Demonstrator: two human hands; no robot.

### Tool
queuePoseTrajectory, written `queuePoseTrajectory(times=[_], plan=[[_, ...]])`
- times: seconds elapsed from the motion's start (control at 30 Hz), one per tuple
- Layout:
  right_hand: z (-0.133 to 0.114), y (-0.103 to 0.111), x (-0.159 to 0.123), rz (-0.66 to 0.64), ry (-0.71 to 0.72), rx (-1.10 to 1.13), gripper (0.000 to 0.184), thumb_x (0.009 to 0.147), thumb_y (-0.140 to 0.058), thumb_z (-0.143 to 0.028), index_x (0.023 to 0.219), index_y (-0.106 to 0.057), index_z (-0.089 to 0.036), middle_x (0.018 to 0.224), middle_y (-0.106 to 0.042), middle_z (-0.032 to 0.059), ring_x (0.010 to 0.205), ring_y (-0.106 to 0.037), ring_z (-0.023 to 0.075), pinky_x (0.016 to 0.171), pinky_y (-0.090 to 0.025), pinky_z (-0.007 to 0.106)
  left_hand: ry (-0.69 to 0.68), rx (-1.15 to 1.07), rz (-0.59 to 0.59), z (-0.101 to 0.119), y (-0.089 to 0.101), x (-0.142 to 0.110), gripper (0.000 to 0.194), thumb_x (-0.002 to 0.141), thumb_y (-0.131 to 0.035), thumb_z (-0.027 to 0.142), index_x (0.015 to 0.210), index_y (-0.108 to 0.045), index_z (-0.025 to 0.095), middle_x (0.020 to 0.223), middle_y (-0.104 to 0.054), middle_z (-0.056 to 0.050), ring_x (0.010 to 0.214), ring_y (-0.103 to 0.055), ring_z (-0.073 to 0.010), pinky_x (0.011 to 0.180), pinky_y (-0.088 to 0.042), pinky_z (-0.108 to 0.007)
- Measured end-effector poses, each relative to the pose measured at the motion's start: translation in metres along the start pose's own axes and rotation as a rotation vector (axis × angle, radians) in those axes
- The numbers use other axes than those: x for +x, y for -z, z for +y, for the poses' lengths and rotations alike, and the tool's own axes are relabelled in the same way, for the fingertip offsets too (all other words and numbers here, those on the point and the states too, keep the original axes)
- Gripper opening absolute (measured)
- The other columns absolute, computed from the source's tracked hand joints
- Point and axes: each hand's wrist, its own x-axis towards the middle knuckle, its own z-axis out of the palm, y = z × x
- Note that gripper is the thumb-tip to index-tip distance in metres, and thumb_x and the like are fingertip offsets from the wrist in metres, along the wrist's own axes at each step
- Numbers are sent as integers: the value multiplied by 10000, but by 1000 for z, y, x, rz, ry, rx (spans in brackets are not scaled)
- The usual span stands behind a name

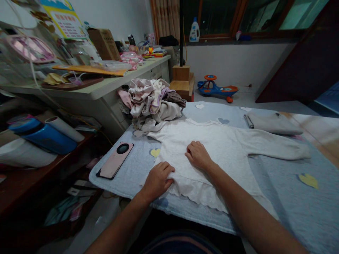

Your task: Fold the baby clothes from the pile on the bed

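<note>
Left fingers (167,167) curled; right fingers (193,145) loosely bent, farther forward; forearms (242,195) bare.

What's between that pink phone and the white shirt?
The head view shows blue cover between phone and shirt, with a yellow heart by the shirt's edge and the left hand nearer the wearer.

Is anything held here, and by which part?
Cannot be told: the left hand touches the white shirt near its hem; the right hand rests on its body.
</note>
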Motion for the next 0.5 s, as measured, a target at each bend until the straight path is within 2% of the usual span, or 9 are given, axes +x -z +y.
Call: queuePoseTrajectory(times=[0.13,0.3,0.5], plan=[[0,-6,1,14,19,10,115,925,-552,-261,923,-617,-167,975,-606,106,938,-492,242,879,-366,365,-17,8,7,-1,-4,-2,313,739,-622,89,1025,-611,215,1019,-615,-57,981,-547,-245,858,-446,-373],[1,-8,2,108,-6,-1,118,948,-519,-247,901,-600,-175,978,-591,105,958,-484,241,896,-364,355,-23,10,20,-1,-4,-3,391,739,-633,85,1102,-601,226,1050,-618,-57,998,-540,-252,876,-445,-389],[5,-11,7,215,-85,-49,110,944,-527,-257,901,-592,-180,982,-583,107,939,-472,243,863,-371,344,-58,35,92,-2,-6,-5,483,739,-658,92,1200,-573,209,1151,-615,-74,1068,-531,-261,936,-436,-415]])
